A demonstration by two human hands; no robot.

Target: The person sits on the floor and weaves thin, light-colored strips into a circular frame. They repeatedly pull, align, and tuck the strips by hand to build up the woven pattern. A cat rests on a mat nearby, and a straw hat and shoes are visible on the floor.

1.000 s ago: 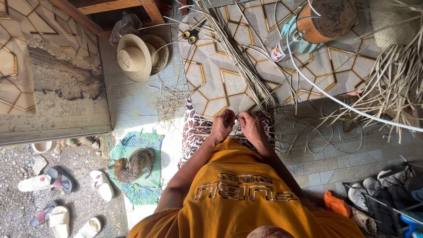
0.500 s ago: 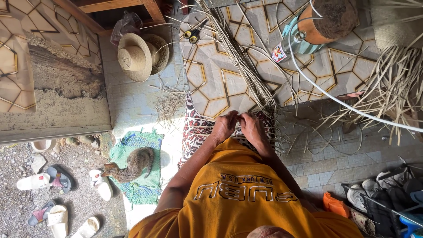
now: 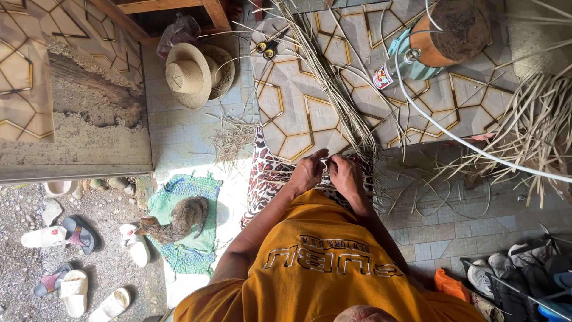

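Both my hands meet over my lap, just above the hem of my orange shirt. My left hand [image 3: 307, 173] and my right hand [image 3: 345, 174] pinch the near ends of a bundle of dry pale leaf strips [image 3: 333, 101], fingertips almost touching. The bundle runs away from me across a patterned floor mat [image 3: 298, 119] toward the top of the view. A patterned cloth [image 3: 265, 179] covers my legs under the hands.
Two straw hats [image 3: 189, 74] and yellow-handled scissors [image 3: 269, 48] lie on the floor ahead. A brown pot [image 3: 453, 33], a spray can [image 3: 393, 68] and a white hose [image 3: 453, 137] are at the right, beside piled strips [image 3: 536, 131]. A cat [image 3: 179, 219] lies on a green mat among sandals [image 3: 71, 235].
My hands stay together on the strips, with only small finger motion. The cat has stretched its head out to the left toward a sandal.
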